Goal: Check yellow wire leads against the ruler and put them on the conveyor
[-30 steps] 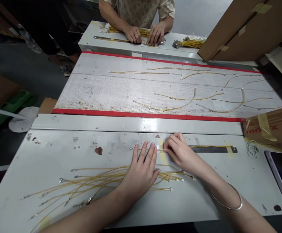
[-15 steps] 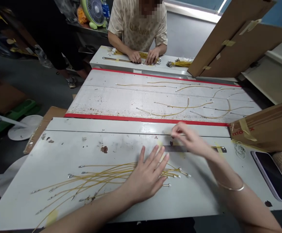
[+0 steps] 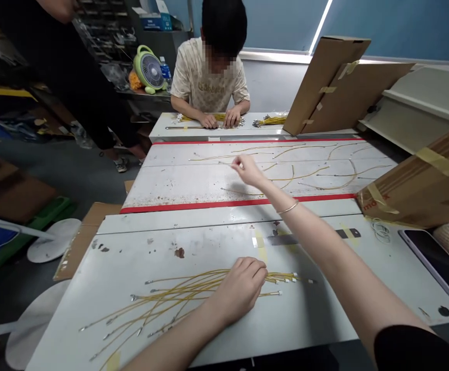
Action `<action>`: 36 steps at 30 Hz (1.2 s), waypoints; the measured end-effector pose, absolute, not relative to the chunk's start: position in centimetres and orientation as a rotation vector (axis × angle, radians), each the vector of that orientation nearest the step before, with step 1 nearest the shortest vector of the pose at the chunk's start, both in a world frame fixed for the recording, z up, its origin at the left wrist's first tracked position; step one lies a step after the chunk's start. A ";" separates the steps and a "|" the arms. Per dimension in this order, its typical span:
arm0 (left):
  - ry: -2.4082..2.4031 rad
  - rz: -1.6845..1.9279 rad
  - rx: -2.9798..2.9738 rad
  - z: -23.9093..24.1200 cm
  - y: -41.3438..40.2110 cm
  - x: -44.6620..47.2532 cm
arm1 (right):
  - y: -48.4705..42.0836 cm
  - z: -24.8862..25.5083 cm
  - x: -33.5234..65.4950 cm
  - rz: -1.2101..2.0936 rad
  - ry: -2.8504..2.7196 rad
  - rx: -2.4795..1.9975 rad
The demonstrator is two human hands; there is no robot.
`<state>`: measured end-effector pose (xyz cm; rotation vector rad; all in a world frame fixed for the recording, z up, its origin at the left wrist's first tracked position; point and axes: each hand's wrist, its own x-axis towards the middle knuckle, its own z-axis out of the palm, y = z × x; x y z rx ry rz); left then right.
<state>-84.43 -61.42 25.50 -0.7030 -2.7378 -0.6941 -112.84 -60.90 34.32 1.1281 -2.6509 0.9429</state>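
Observation:
My left hand (image 3: 242,286) lies over a loose bundle of yellow wires (image 3: 183,289) on the white table, its fingers curled down around them. The wires fan out to the left with metal terminals, and white connectors (image 3: 294,276) show at their right ends. Above the belt (image 3: 162,180), my stretched-out right hand (image 3: 247,169) pinches the end of a yellow wire, whose metal tip points left. Several single yellow wires (image 3: 309,172) lie spread on the belt around and to the right of it. Whether that wire touches the belt I cannot tell.
A steel ruler (image 3: 348,233) is taped to the table, near white rings (image 3: 381,230) and a phone (image 3: 436,263). A cardboard box (image 3: 421,175) stands at the right. Across the belt, a co-worker's hands (image 3: 220,120) handle yellow wires; another person stands at the left.
My right hand has moved forward and left from above the table to the belt. My left hand's spread fingers have curled in on the wires. The view has tilted up.

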 end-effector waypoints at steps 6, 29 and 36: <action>-2.777 -0.681 -0.639 25.4 -61.6 -84.4 | -63.0 28.4 -111.9 0.873 -2.914 1.010; -2.467 -2.106 0.098 29.3 -62.7 -85.2 | -41.9 32.8 -101.5 2.165 -2.909 1.689; -2.569 -2.199 0.000 32.0 -60.7 -86.7 | -41.3 31.0 -97.2 2.465 -2.546 1.265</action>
